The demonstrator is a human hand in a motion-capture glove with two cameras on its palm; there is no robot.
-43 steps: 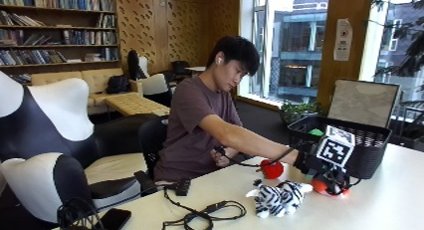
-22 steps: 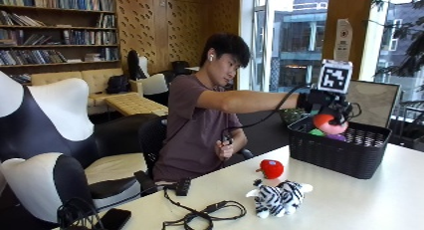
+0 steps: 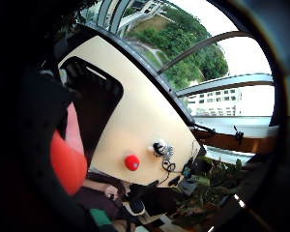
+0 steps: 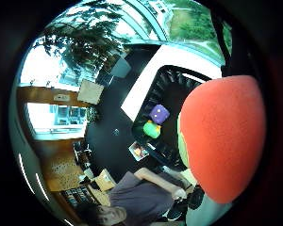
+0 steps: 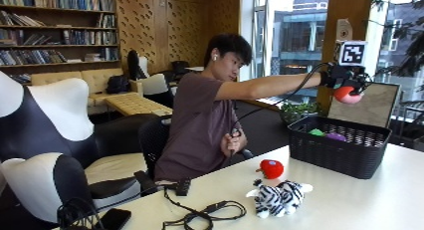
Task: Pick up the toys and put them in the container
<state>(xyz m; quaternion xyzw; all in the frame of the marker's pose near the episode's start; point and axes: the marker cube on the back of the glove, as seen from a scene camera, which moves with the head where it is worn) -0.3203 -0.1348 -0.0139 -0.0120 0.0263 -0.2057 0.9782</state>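
gloved right hand (image 5: 342,82) gripping red-orange ball (image 5: 347,94) high above black basket (image 5: 344,151) | zebra plush (image 5: 279,196), red toy (image 5: 270,168) sitting near tabletop's (image 5: 371,205) front edge

Daylight floods in through the windows (image 5: 291,46) behind the counter (image 5: 371,200); the sky glares white, while the bookshelf (image 5: 53,31) side sits dimmer.

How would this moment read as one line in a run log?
right hand: holds red toy above basket | table: zebra toy, red apple toy
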